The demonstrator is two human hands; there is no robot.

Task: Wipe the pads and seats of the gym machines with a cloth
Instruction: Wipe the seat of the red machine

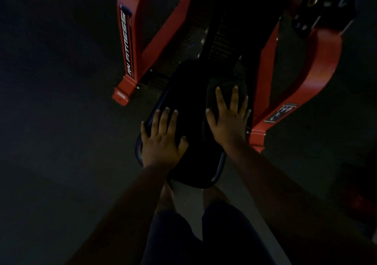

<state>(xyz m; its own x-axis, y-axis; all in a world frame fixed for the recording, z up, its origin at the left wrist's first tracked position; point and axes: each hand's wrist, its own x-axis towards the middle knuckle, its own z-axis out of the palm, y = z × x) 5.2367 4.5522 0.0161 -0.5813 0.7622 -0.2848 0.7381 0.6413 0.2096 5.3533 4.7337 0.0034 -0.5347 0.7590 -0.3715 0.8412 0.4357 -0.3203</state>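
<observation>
At the far left lies the dark rubber gym floor, then the red steel frame leg of the machine, lettered in white down its length. Just right of its foot sits the black padded seat, an oblong cushion with a bluish edge, its long axis running away from the person and slightly to the right, toward the black central column.

The left hand lies flat on the near left part of the seat, fingers straight and spread, the little finger at the cushion's edge; it holds nothing that I can see. The right hand lies further up and to the right, also flat with fingers fanned, pressing on a dark cloth that shows faintly past the fingertips. The light is too dim to trace the cloth's full outline.

The right hand is therefore the wiping hand and the nearer to the untouched far end of the seat; the left appears to brace. Any stroke would most naturally follow the long axis, away from or back toward the body. To the right stands the second red frame leg, bearing a small instruction plate. The person's dark shorts fill the bottom.
</observation>
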